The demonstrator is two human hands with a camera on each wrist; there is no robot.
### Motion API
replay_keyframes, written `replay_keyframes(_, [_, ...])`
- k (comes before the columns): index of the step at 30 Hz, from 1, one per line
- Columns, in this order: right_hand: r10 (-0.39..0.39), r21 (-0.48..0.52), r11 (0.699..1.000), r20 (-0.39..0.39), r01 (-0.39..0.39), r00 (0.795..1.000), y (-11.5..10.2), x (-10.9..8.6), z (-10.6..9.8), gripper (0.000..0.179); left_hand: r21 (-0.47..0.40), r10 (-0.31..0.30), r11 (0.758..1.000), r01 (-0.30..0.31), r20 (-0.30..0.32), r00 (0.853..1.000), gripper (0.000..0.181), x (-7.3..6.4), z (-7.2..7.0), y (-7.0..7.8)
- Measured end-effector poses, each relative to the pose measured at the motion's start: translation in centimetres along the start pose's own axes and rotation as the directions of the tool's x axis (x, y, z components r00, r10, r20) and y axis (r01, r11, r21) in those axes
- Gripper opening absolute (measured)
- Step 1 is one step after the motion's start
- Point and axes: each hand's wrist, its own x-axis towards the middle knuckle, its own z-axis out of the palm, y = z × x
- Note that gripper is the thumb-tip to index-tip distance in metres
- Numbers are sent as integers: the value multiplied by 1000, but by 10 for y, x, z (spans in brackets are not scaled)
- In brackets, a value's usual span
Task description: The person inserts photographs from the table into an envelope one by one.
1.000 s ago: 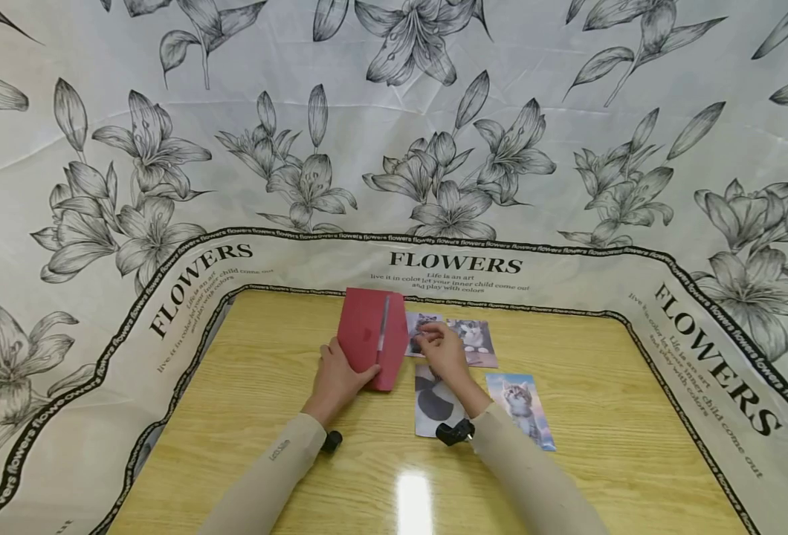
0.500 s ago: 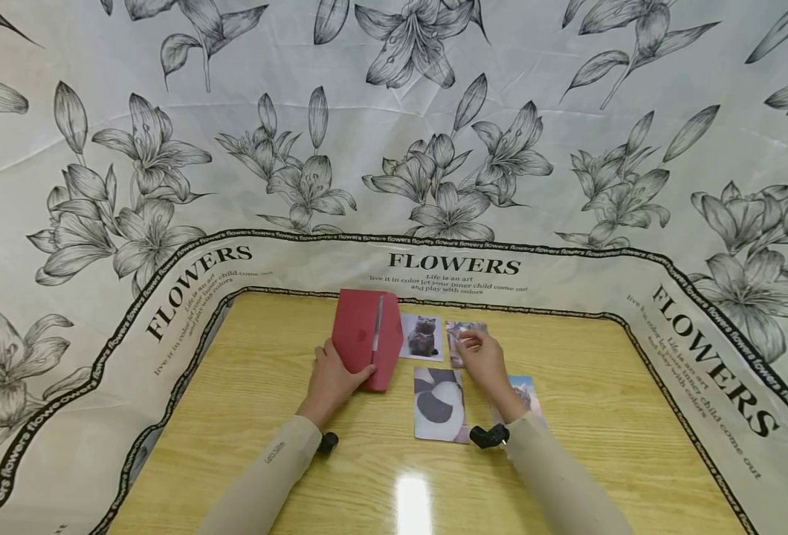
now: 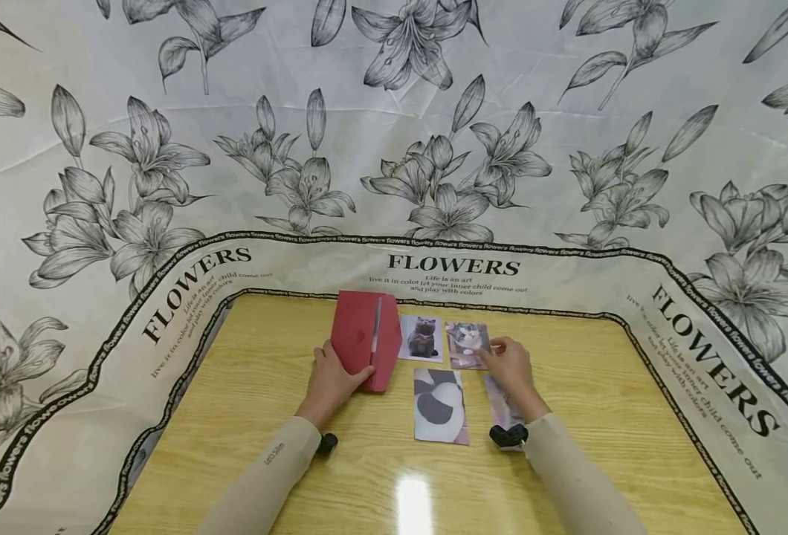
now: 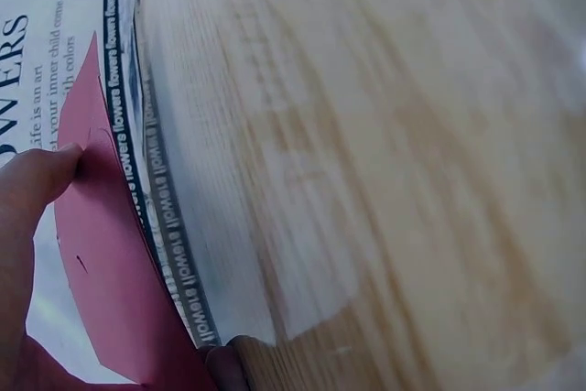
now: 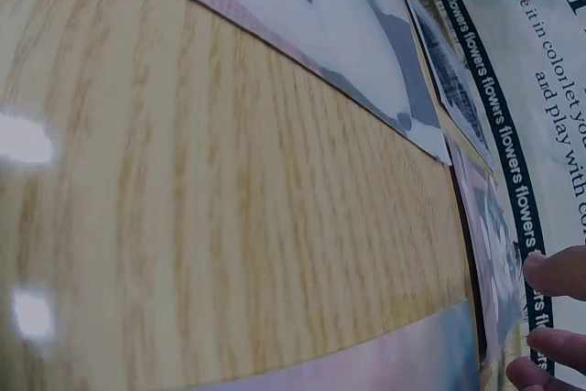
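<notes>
My left hand (image 3: 330, 383) grips a red envelope (image 3: 354, 327) by its lower end, thumb on the front near the flap. A pale strip shows along the envelope's slit. In the left wrist view, the thumb lies on the pink-looking envelope (image 4: 101, 254). My right hand (image 3: 511, 368) has its fingertips at the lower right edge of a kitten photo card (image 3: 464, 343); the fingers look loosely bent. Left of that lies a dark cat card (image 3: 423, 338). A grey-and-white card (image 3: 439, 405) lies nearer. Another card (image 3: 499, 397) is partly hidden under my right wrist.
Everything lies on a wood-grain table (image 3: 267, 475), which shows a bright light reflection near its front. A white cloth (image 3: 287, 260) with flower drawings and lettering borders the table at the back and sides.
My right hand has moved right, from over the dark cat card across the kitten card to its right edge. The left hand and envelope have shifted slightly left in view.
</notes>
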Motion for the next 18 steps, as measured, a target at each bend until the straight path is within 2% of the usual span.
replay_keyframes(10, [46,-161,986,57,-37,997,10,-2,-7,71,19,6,1000,-6,16,1000,111,2,-1,-1])
replay_keyframes(18, [73,-202,978,58,-60,996,4,-3,-6,74,17,4,1000,-4,28,1000,111,2,-2,0])
